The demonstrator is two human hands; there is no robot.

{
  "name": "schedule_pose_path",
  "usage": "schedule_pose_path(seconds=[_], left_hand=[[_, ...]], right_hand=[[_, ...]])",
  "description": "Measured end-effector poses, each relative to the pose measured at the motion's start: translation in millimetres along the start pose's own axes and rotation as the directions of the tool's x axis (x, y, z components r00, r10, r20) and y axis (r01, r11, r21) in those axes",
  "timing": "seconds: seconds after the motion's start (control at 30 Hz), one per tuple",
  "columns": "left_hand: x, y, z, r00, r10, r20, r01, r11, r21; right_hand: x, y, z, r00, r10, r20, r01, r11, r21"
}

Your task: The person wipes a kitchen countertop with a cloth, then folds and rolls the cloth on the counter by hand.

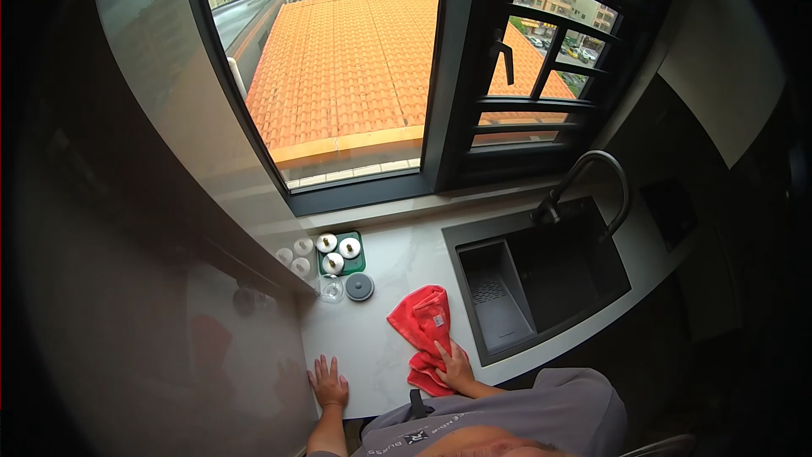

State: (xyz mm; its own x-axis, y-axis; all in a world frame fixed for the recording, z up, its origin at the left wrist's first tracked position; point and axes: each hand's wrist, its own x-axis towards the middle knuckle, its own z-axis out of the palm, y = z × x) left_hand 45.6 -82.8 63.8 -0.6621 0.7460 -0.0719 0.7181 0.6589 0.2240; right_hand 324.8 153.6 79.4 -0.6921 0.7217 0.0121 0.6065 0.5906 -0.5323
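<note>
My left hand (pixel 328 383) lies flat on the white countertop (pixel 368 334), fingers spread, near the wall at left. Nothing is in it. On the counter left of the sink lies a crumpled red towel (pixel 423 313) with a small pale label. My right hand (pixel 457 367) is on the towel's lower right part, with its fingers pressed into the fabric. Part of the towel bunches below that hand, near the counter's front edge.
A dark sink (pixel 579 279) with a grey drain basket (pixel 499 300) and curved black faucet (pixel 622 178) stands right. Back left are a green tray (pixel 355 264) with three white-lidded jars, a grey round lidded container (pixel 359 287) and a clear glass item (pixel 332 290). A window (pixel 427 118) stands behind.
</note>
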Motion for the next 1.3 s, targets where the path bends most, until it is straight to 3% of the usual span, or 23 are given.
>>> schedule_pose_path(seconds=[0.1, 0.17, 0.23, 0.43, 0.5, 0.7, 0.9, 1.3], left_hand=[[-0.2, 0.8, -2.2, 1.0, 0.004, 0.004, -0.004, 1.0, -0.005], [2.3, 0.8, 0.7, 1.0, 0.004, -0.001, -0.004, 1.0, -0.004], [-2.0, -2.8, 1.1, 1.0, 0.006, 0.007, -0.006, 1.0, 0.005], [-2.3, -2.6, 2.3, 1.0, 0.0, 0.02, 0.0, 1.0, 0.021], [-0.4, -2.6, 1.8, 1.0, 0.01, 0.008, -0.01, 1.0, 0.009], [-0.1, -3.1, 3.3, 1.0, 0.005, 0.019, -0.006, 1.0, 0.025], [0.7, -3.3, 4.5, 1.0, 0.005, 0.025, -0.006, 1.0, 0.029], [0.1, 1.4, -1.2, 1.0, 0.0, 0.009, 0.0, 1.0, 0.012]], right_hand=[[21.8, -1.3, 4.2, 0.999, 0.012, 0.032, -0.012, 1.0, -0.025], [57.2, -3.8, 14.4, 0.977, 0.16, -0.14, -0.166, 0.986, -0.034], [102.2, -4.1, 22.3, 0.956, 0.188, -0.226, -0.199, 0.98, -0.026], [208.2, 11.8, 0.7, 0.983, 0.183, 0.027, -0.183, 0.983, 0.013], [200.1, 5.6, -8.5, 0.977, 0.203, 0.07, -0.204, 0.979, 0.008], [120.6, 0.1, -0.5, 0.991, 0.109, -0.075, -0.104, 0.992, 0.072], [40.3, -12.4, -3.9, 0.995, 0.1, 0.007, -0.1, 0.995, -0.005], [209.2, 7.5, -3.8, 0.987, 0.163, -0.011, -0.163, 0.986, -0.021]])
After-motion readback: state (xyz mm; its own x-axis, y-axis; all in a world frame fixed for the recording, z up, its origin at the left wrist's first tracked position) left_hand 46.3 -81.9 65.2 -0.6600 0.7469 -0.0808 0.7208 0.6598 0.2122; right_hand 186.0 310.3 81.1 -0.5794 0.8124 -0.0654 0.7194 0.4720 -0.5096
